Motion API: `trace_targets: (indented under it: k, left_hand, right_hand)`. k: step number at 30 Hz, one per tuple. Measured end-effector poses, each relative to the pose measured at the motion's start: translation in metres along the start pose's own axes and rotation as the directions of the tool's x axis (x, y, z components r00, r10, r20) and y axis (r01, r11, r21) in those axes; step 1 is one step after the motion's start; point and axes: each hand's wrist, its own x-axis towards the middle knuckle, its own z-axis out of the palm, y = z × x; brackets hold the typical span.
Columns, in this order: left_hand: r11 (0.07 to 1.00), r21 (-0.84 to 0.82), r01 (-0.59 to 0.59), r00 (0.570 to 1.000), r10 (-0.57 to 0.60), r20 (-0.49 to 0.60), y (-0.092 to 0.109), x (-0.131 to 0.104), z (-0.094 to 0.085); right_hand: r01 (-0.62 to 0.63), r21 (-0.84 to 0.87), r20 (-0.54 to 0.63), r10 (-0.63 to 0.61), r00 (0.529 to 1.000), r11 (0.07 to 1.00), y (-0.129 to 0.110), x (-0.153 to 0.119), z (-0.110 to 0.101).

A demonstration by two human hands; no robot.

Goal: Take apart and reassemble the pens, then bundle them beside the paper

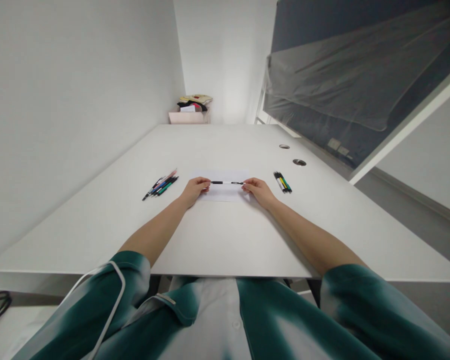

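Note:
A black and white pen (227,183) lies level between my two hands, over a sheet of white paper (225,196) on the table. My left hand (195,191) pinches its left end, beside the black grip. At the other end, near the clip, the fingers of my right hand (258,190) are closed on the pen. Left of my left hand is a loose bunch of pens (161,186) in black, blue, pink and green. A smaller group of pens (282,183), with white, yellow and green barrels, lies to the right of my right hand.
The white table (225,240) runs along a wall on the left. Two round metal-rimmed holes (299,162) are set near its right edge. A pale pink box (189,117) with cloth items stands beyond the far edge. A dark plastic-covered panel (341,85) rises on the right.

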Motion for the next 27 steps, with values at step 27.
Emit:
trace_targets:
  k: [27]
  left_hand:
    - [1.0,0.02,0.0,1.0,0.0,-0.003,-0.0021,0.002,-0.001]
  right_hand:
    - [-0.002,0.041,-0.007,0.002,1.0,0.999,0.0024,0.0008,0.0001]
